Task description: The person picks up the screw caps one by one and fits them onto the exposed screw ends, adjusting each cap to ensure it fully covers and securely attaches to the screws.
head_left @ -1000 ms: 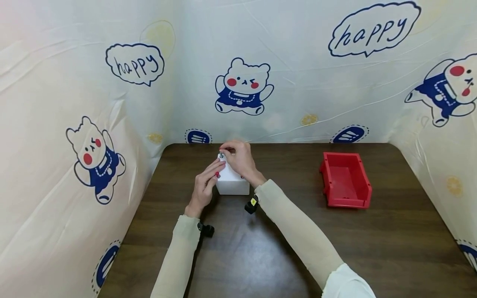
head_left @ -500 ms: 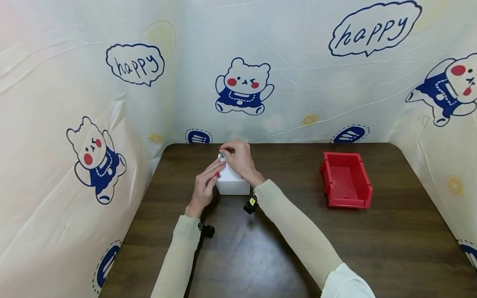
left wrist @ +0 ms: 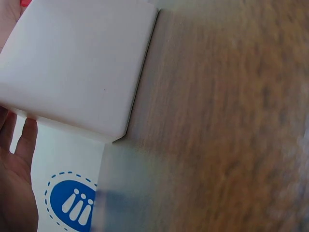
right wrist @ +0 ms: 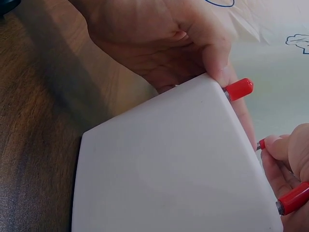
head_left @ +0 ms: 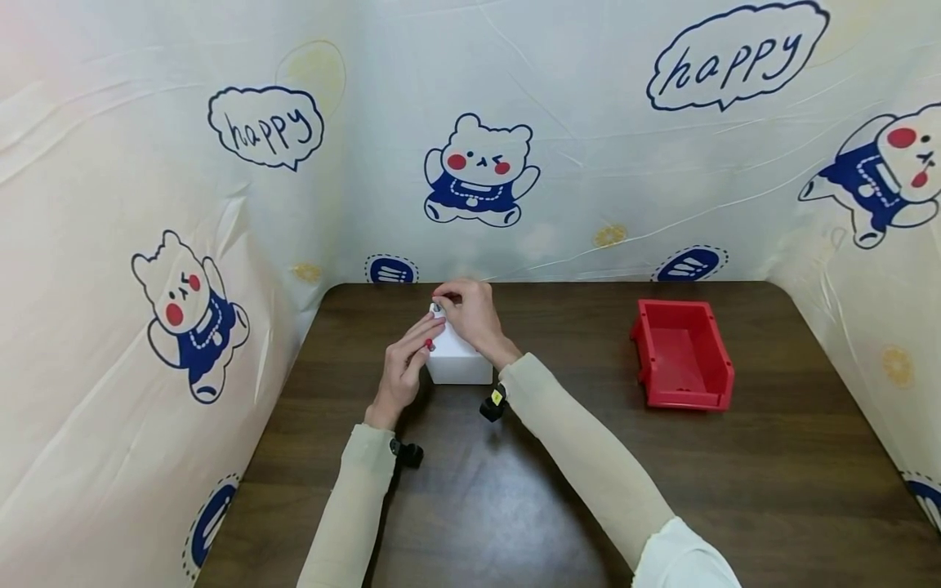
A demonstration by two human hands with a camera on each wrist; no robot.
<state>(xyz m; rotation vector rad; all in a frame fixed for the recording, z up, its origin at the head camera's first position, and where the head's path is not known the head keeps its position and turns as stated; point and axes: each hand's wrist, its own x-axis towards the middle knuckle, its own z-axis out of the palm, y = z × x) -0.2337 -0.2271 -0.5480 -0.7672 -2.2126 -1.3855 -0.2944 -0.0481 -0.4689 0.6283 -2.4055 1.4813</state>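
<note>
A white box [head_left: 459,371] stands near the table's far edge. Red-capped screws with threaded metal shanks stick up from its top; one screw [right wrist: 239,90] is by my left thumb, and another screw [right wrist: 293,199] is on the opposite side. My right hand [head_left: 474,314] reaches over the box and pinches the red cap of a far-left screw [right wrist: 262,144] between thumb and fingertips. Its metal part shows just below the cap. My left hand [head_left: 403,363] rests against the box's left side with fairly straight fingers, fingertips [left wrist: 30,126] touching it.
A red plastic bin [head_left: 684,359] stands to the right on the dark wooden table [head_left: 573,376]. A printed curtain [head_left: 588,163] rises behind the table and along both sides. Small black wrist cameras hang under both forearms, close above the tabletop.
My right wrist has shifted very slightly left, while its fingers stay on the same screw. My left hand and the box keep their places.
</note>
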